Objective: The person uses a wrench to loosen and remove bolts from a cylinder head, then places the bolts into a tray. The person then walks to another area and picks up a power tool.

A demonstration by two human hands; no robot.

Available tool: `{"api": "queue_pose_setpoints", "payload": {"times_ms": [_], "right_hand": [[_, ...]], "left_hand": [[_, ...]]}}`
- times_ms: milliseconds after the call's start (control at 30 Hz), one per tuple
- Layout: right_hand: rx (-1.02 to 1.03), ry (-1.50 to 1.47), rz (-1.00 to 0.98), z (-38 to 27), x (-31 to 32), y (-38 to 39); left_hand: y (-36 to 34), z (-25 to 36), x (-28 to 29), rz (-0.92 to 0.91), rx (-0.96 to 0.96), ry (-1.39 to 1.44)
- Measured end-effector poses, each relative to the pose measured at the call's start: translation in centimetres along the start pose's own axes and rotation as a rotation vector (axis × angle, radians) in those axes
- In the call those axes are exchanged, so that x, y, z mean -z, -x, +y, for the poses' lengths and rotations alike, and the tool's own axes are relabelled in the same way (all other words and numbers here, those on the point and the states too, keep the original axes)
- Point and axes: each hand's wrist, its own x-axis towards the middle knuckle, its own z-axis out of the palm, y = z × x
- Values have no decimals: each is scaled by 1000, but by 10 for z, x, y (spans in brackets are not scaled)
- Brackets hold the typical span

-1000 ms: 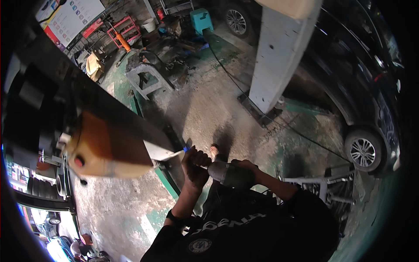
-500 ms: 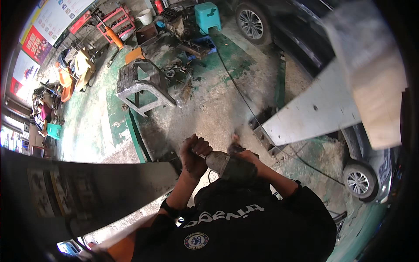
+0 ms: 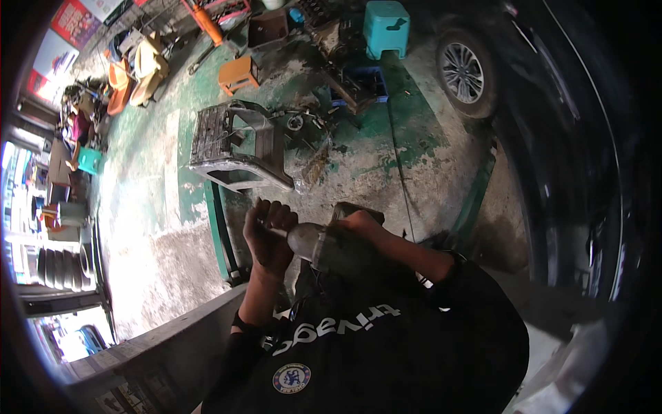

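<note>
In front of my chest is an impact wrench (image 3: 310,243) with a rounded grey metal nose and a dark body. My left hand (image 3: 270,231) is closed at the tip of the nose, fingers curled; whether a socket sits inside the fist is hidden. My right hand (image 3: 360,228) grips the tool's rear part, and a dark block-like end (image 3: 358,208) shows just beyond the fingers. Shadow hides much of the tool's body against my black shirt.
A worn grey step stool (image 3: 238,148) stands ahead, with metal parts (image 3: 296,123) beside it. Beyond are an orange stool (image 3: 238,73), a blue crate (image 3: 372,81) and a teal stool (image 3: 386,31). A dark car (image 3: 552,124) fills the right; a cable (image 3: 400,159) crosses the floor.
My view has swung, bringing the car's side closer on the right and the step stool nearer. The pale lift arms have left the middle. Both hands keep hold of the impact wrench.
</note>
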Motion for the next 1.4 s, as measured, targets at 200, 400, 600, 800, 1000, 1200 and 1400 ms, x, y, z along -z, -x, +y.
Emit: {"api": "queue_pose_setpoints", "payload": {"times_ms": [200,400,600,800,1000,1200,1400], "right_hand": [[15,-179,-138,44,90,-117],[-211,-338,-154,102,155,-243],[-213,-436,-219,167,216,-345],[-101,-328,0,219,269,-418],[-350,-542,-78,316,336,-478],[-283,-609,86,427,372,-500],[-640,134,36,545,403,-473]], "left_hand": [[-141,34,-12,-99,-58,98],[-294,76,-30,155,-64,-64],[-421,122,-53,161,48,-129],[-549,141,-73,9,108,-93],[-676,194,-96,51,-93,124],[-755,263,-49,299,-54,-374],[-791,323,144,361,95,-238]]}}
